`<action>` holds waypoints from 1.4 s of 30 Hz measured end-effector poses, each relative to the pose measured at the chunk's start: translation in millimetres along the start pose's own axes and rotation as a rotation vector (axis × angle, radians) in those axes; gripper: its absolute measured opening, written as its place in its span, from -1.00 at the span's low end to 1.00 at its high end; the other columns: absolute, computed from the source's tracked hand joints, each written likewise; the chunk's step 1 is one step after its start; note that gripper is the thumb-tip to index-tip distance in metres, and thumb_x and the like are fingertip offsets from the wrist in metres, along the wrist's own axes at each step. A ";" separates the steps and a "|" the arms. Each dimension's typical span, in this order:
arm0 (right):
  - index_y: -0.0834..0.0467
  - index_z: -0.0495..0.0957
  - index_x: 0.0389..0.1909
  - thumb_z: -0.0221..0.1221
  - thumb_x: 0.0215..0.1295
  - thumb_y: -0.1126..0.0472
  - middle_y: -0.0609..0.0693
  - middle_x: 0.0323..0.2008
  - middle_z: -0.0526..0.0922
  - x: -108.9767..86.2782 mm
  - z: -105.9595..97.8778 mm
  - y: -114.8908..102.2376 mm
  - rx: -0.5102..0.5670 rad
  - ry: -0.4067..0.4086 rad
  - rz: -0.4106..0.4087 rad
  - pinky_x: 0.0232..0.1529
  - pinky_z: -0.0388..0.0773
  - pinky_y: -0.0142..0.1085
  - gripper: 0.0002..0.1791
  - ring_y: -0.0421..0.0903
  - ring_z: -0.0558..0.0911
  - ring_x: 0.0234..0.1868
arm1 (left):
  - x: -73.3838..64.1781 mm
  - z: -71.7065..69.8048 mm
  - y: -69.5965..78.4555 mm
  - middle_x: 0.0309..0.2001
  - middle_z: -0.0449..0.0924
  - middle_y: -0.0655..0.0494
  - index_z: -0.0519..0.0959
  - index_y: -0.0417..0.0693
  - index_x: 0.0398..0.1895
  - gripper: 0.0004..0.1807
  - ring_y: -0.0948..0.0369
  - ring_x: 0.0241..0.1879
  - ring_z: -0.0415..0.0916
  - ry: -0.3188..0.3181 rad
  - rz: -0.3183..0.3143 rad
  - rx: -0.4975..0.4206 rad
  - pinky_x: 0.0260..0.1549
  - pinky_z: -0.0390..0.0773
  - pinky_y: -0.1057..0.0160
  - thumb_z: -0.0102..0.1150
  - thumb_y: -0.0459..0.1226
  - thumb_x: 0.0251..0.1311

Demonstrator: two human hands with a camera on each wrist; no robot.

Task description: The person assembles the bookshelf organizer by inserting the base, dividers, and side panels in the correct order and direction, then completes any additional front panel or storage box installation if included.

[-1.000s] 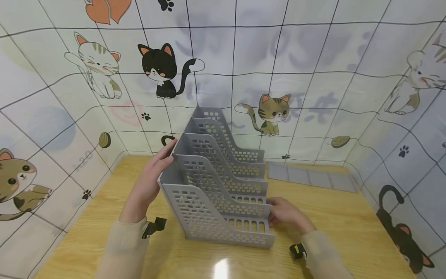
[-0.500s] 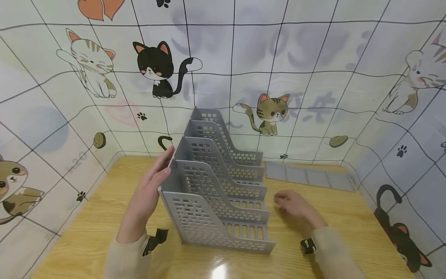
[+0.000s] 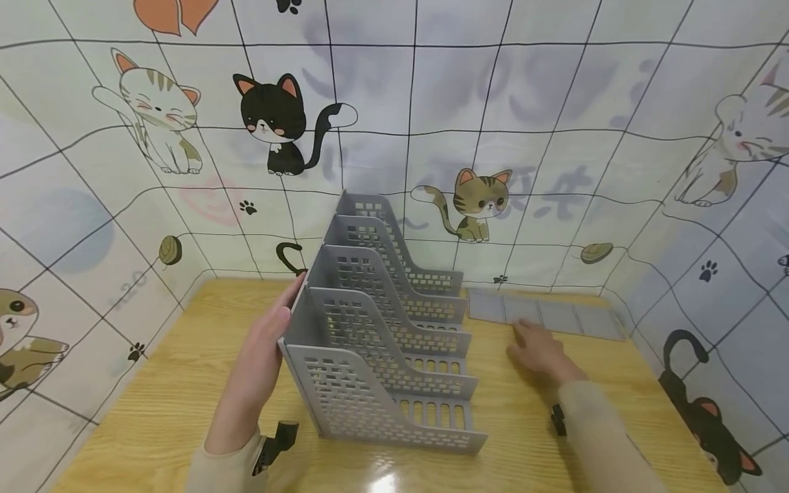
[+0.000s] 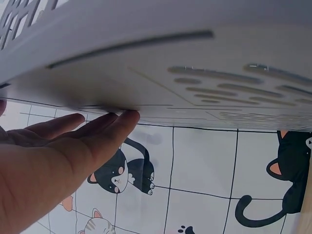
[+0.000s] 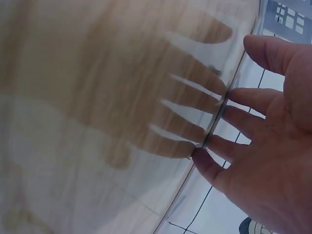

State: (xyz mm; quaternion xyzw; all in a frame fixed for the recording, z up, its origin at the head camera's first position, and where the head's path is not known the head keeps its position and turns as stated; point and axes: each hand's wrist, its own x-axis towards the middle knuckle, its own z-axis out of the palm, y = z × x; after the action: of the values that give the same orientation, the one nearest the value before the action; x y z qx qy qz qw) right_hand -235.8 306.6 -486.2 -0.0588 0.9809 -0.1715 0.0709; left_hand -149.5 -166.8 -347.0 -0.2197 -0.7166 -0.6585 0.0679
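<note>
A grey plastic file rack [image 3: 364, 407] with perforated, sloping dividers stands upright on the table. My left hand [image 3: 255, 366] rests against its tall back on the left, fingers nearly straight. In the left wrist view, the fingertips of the left hand [image 4: 58, 163] touch the grey back surface [image 4: 117, 90]. Towards the far right, a flat grey panel [image 3: 557, 317] marked by cross lines lies on the tabletop. My right hand [image 3: 541, 349] reaches to its near edge. The right wrist view shows the right hand [image 5: 273, 146] with fingers spread and little bent; whether they touch the panel I cannot tell.
The wooden table [image 3: 154, 404] is glossy and reflects light near its front. Behind it and along both sides hangs a white sheet [image 3: 382, 89] with a grid and cartoon cats. The panel lies close to the back sheet.
My right hand has left the front of the file rack and moved right and away to the flat panel. The left hand stays at the rack's back, slightly lower in view.
</note>
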 end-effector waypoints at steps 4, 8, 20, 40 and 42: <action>0.55 0.27 0.40 0.13 0.44 0.17 0.61 0.39 0.23 -9.8 -2.2 7.2 0.035 0.016 -0.051 0.35 0.17 0.45 -0.32 0.59 0.22 0.38 | -1.2 2.7 1.5 0.60 0.17 0.14 0.19 0.12 0.64 -0.44 0.22 0.50 0.20 0.009 -0.012 -0.010 0.28 0.35 0.43 -0.41 -0.08 0.66; 0.55 0.35 0.34 0.16 0.42 0.17 0.61 0.29 0.32 -21.5 -5.4 11.2 0.068 0.018 -0.086 0.32 0.28 0.40 -0.36 0.58 0.33 0.30 | -2.6 3.6 2.6 0.60 0.17 0.16 0.19 0.14 0.63 -0.44 0.22 0.51 0.17 0.018 -0.032 -0.020 0.27 0.33 0.43 -0.40 -0.07 0.66; 0.18 0.71 -0.35 0.26 0.38 0.28 0.04 -0.21 0.58 -65.3 -5.8 19.2 0.143 0.116 -0.190 -0.06 0.59 0.05 -0.89 0.03 0.58 -0.16 | -5.6 0.5 1.0 0.61 0.15 0.10 0.18 0.13 0.64 -0.43 0.25 0.47 0.20 0.019 -0.045 -0.029 0.24 0.34 0.42 -0.41 -0.08 0.66; 0.57 0.44 -0.05 0.31 0.35 0.10 0.27 -0.28 0.60 -90.1 -11.8 22.4 0.211 0.019 0.172 -0.27 0.61 -0.04 -0.45 0.13 0.58 -0.26 | -10.0 6.0 14.4 0.57 0.23 0.12 0.21 0.19 0.62 -0.47 0.31 0.45 0.27 0.080 -0.019 0.118 0.26 0.34 0.51 -0.39 -0.13 0.68; 0.53 0.43 -0.13 0.33 0.30 0.08 0.18 -0.37 0.54 -86.7 -10.3 19.5 0.203 -0.014 0.213 -0.38 0.53 -0.15 -0.45 0.04 0.51 -0.35 | -12.1 10.9 17.7 0.57 0.25 0.04 0.23 0.11 0.62 -0.47 0.30 0.46 0.27 0.097 0.052 0.159 0.29 0.31 0.51 -0.31 -0.24 0.65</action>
State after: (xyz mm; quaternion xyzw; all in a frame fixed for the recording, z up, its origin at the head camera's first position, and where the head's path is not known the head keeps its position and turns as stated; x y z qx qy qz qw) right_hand -154.0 340.3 -473.0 0.0522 0.9587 -0.2607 0.1011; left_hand -129.4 -158.3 -336.9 -0.2001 -0.7565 -0.6074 0.1369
